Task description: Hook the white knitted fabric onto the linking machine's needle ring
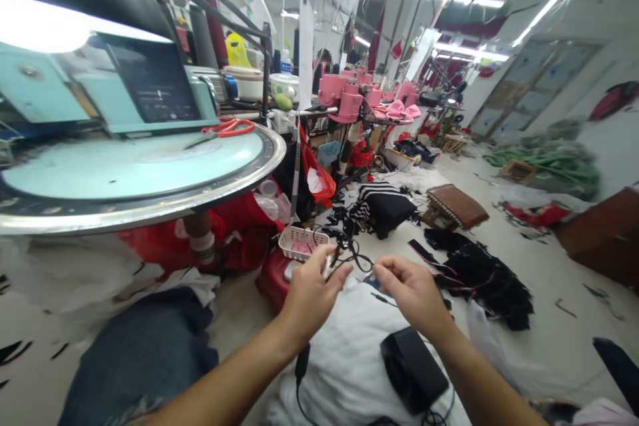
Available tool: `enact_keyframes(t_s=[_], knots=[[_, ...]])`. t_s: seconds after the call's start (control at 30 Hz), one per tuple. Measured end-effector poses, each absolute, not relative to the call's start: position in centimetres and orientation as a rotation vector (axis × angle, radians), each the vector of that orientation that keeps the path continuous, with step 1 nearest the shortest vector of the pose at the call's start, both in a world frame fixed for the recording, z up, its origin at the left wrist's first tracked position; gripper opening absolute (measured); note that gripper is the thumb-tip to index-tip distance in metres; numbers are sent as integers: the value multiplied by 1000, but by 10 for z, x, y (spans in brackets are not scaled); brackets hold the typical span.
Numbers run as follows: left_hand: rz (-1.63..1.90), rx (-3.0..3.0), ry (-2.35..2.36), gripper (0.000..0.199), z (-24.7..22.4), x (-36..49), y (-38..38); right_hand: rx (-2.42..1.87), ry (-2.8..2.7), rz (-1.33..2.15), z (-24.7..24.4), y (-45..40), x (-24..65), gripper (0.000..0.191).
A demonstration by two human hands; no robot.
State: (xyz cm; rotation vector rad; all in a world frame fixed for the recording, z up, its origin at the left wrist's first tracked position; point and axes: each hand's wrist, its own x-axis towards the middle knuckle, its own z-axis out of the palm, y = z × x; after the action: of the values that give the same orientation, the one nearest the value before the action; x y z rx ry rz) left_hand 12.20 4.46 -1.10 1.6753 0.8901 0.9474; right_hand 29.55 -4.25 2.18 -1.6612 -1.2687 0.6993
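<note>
A thin black cable (355, 254) runs in loose loops between my two hands. My left hand (314, 286) grips one part of it, thumb and fingers curved around the cable. My right hand (409, 289) pinches the other side of the loop between thumb and fingertips. Below the right hand dangles a slim black cable end (383, 299). A black box-shaped device (414, 369) lies on white fabric (344, 346) under my forearms. Beside my left wrist hangs a black cylindrical piece (302, 365) on a cord.
At left stands a turquoise sewing machine table (150, 163) with red-handled scissors (229, 126) on it. A white basket (302, 241) sits beyond my left hand. Black cloth (484, 273) and a brown-topped stool (456, 206) are on the floor at right. Pink machines (344, 96) line the back.
</note>
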Motion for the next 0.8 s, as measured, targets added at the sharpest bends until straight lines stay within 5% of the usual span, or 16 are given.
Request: enact_keyframes(t_s=[0.5, 0.8], knots=[[848, 1875, 754, 21, -3, 119, 38, -1569, -1526, 617, 34, -43, 304, 26], [660, 2094, 528, 18, -3, 111, 36, -1295, -2360, 452, 60, -19, 321, 23]])
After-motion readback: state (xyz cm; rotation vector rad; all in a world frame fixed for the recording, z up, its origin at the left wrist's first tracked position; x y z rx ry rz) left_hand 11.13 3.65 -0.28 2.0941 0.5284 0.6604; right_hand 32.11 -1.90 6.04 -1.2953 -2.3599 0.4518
